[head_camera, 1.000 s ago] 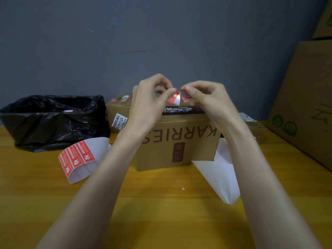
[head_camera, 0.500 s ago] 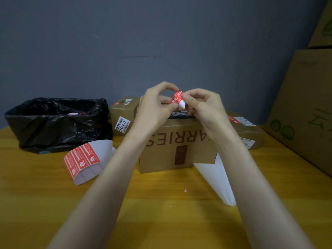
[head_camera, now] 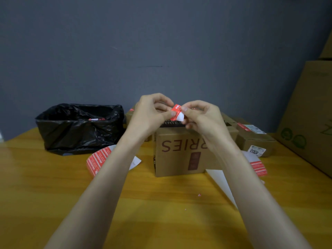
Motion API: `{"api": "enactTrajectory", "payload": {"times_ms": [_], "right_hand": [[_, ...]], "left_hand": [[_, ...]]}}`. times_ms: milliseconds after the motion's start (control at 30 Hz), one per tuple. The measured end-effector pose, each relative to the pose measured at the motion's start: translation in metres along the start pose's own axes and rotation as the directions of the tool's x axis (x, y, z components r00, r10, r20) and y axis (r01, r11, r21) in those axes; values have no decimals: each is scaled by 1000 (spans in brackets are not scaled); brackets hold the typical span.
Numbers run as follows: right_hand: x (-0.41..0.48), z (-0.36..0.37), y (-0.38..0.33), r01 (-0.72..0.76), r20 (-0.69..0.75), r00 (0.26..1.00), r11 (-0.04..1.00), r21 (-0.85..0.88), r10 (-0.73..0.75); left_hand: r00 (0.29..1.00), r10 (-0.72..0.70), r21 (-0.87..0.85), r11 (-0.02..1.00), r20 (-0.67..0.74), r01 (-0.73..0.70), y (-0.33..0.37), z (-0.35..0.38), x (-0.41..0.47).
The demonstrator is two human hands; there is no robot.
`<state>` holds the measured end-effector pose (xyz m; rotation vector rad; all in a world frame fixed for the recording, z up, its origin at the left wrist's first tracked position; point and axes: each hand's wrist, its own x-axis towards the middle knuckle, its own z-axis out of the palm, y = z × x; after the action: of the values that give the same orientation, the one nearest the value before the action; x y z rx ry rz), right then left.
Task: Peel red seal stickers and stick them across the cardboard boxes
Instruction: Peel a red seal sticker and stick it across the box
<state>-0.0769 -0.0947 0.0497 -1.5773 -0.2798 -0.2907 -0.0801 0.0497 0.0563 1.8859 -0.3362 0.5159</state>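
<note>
A small red seal sticker (head_camera: 177, 113) with a white backing curling off it is pinched between my left hand (head_camera: 150, 115) and my right hand (head_camera: 201, 119), both raised just above a brown cardboard box (head_camera: 177, 155) printed with dark letters. That box stands on the wooden table (head_camera: 53, 191) right below my hands. A curled sheet of red stickers (head_camera: 98, 159) lies left of the box, partly behind my left forearm. Another sticker sheet (head_camera: 257, 167) lies to the right, behind my right forearm.
A black bin bag (head_camera: 79, 126) sits open at the back left. Smaller cardboard boxes (head_camera: 255, 139) with labels stand behind and right of the main box. A large carton (head_camera: 309, 119) rises at the far right. White backing paper (head_camera: 221, 182) lies by my right forearm.
The sticker has gone from spread between my fingertips to folded close between both hands. The view has shifted, so the second sticker sheet on the right now shows.
</note>
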Motion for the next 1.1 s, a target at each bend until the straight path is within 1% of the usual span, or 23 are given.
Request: {"api": "enactTrajectory", "payload": {"times_ms": [100,267,333,400,500,567,667,767,833,933,1000,1100], "right_hand": [[-3,10,0,-69,122,991,993,94,58],[-3,18,-5,-148,234,968,956,255,87],[-2,20,-9,-139,250,965,963,229,80],[-1,25,-11,-123,267,961,972,199,67],[1,34,-12,-123,258,964,972,199,69],[3,44,-12,-104,205,976,984,144,73],[9,66,-8,-58,96,994,998,-1,58],[20,86,1,-54,-2,999,998,-38,54],[27,99,4,-100,36,994,995,11,100],[31,116,-1,-188,162,973,970,156,163],[35,127,-3,-228,224,956,961,154,191],[45,145,-1,-257,230,944,964,73,235]], "left_hand": [[999,-41,11,999,-18,41,-2,-12,-1],[997,-64,15,998,-47,65,-1,-31,-3],[996,-70,2,998,-51,70,-2,-37,-3],[996,-61,35,997,-71,63,-4,-41,-3],[993,-33,92,995,-109,43,-5,-46,-2],[991,-3,159,987,-132,24,-7,-49,-1],[981,52,298,955,-187,6,-11,-54,-1],[979,24,282,959,-205,35,-16,-62,0],[972,-8,238,969,-237,66,-21,-71,2],[955,-16,237,967,-296,90,-33,-87,8],[944,-27,263,957,-329,120,-42,-99,14],[927,-59,300,937,-371,180,-57,-113,23]]}}
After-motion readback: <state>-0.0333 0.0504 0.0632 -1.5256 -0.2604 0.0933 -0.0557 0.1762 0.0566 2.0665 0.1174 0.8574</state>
